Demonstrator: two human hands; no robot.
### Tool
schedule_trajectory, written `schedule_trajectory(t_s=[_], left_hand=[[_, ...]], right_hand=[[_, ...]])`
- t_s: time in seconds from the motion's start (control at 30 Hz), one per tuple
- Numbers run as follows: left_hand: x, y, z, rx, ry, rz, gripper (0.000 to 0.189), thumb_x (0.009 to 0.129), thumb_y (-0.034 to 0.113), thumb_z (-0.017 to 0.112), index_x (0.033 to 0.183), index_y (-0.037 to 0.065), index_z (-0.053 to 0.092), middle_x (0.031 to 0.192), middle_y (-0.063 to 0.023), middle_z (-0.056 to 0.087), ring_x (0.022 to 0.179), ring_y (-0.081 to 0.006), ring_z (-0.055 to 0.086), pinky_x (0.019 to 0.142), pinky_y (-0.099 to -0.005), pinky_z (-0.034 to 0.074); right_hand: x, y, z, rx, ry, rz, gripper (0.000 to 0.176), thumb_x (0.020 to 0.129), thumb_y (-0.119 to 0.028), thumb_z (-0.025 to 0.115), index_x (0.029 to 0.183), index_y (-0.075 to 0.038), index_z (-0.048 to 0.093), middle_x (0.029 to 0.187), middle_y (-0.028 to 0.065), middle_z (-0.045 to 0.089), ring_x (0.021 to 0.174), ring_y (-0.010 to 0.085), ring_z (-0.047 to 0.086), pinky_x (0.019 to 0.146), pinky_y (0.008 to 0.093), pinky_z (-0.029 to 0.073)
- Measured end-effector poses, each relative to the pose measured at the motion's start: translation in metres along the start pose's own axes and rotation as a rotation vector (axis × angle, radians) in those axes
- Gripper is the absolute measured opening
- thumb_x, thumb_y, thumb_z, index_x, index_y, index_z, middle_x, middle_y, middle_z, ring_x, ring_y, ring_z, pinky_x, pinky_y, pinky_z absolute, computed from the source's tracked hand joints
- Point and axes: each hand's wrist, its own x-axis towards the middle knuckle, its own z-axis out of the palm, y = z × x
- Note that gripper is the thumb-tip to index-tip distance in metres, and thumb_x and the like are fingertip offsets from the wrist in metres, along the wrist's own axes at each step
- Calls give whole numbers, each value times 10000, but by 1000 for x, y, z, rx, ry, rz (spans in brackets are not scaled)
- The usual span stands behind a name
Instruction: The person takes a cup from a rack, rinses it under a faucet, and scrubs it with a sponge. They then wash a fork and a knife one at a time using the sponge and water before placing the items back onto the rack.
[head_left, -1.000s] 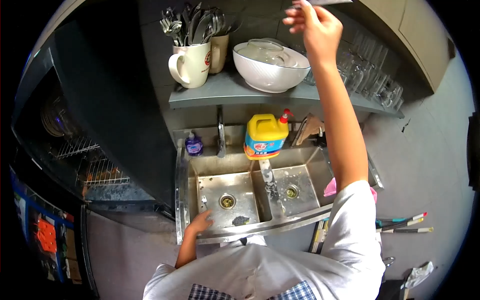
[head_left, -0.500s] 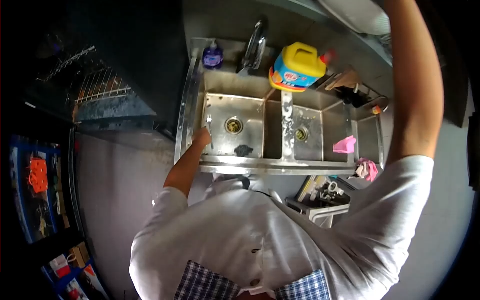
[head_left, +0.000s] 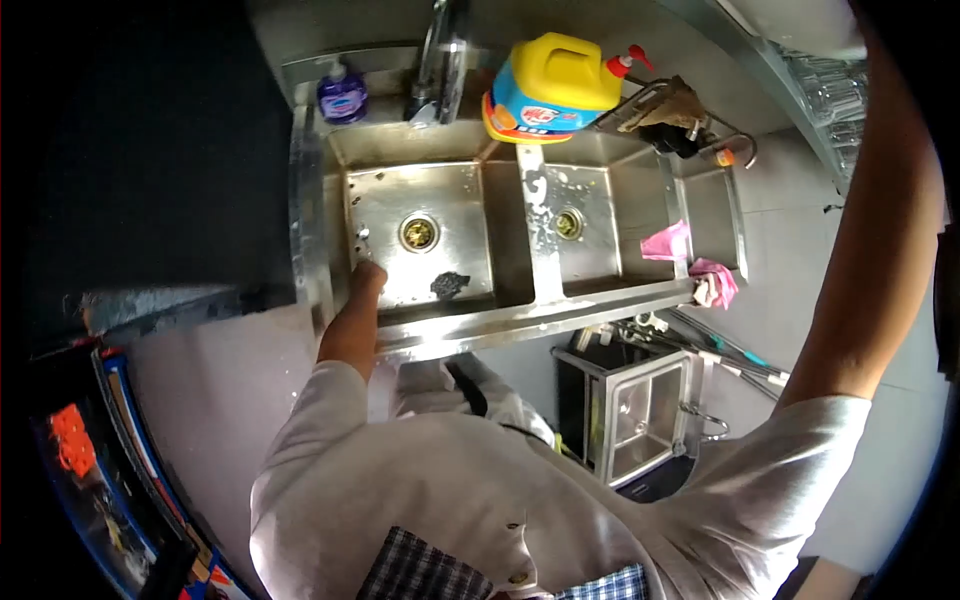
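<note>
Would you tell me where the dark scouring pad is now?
In the head view, the scouring pad lies in the left basin, in front of the drain and right of the left hand.

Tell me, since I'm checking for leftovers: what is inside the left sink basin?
In the left basin: a brass drain, a dark scrubber and a small metal utensil by the left hand. The hand covers the floor beneath it.

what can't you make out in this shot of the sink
Head view only.
Right hand: the raised right arm leaves the frame at the top edge, so the hand is unseen.
Left hand: at the left basin's near corner, fingertips hidden by the hand itself; grip unclear.
Small metal piece beside it: too small to name.
Faucet: top cut off by the upper edge.
</note>
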Motion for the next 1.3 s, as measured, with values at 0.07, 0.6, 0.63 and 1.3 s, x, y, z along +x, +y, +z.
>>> schedule_trajectory(t_s=[0.07,0.6,0.63,1.3], left_hand=[[-3,4,4,-31,68,-76,274,814,208,516,878,-27,642,900,-183,645,839,-268,643,741,-381,510],[49,-1,61,36,131,-151,172,778,143,597,907,34,629,905,-124,645,729,-282,641,658,-388,533],[46,-4,61,18,102,-114,123,758,132,619,837,45,655,862,-119,653,711,-269,641,652,-381,535],[-136,103,-45,-1515,-586,229,185,834,36,539,1018,58,529,882,-85,608,705,-159,544,632,-277,458]], right_hand=[[-36,-4,-22,64,129,-20,237,850,-149,520,1009,27,519,575,47,462,497,131,452,443,246,351],[-380,39,2,706,405,1313,171,868,-59,487,1023,-3,534,586,36,484,486,96,452,421,200,370],[-390,44,2,714,393,1306,167,868,-52,484,1020,-9,537,596,38,487,495,98,457,426,200,369],[-652,190,199,486,-889,1436,229,780,-193,572,748,33,593,601,138,600,487,229,577,440,338,454]])
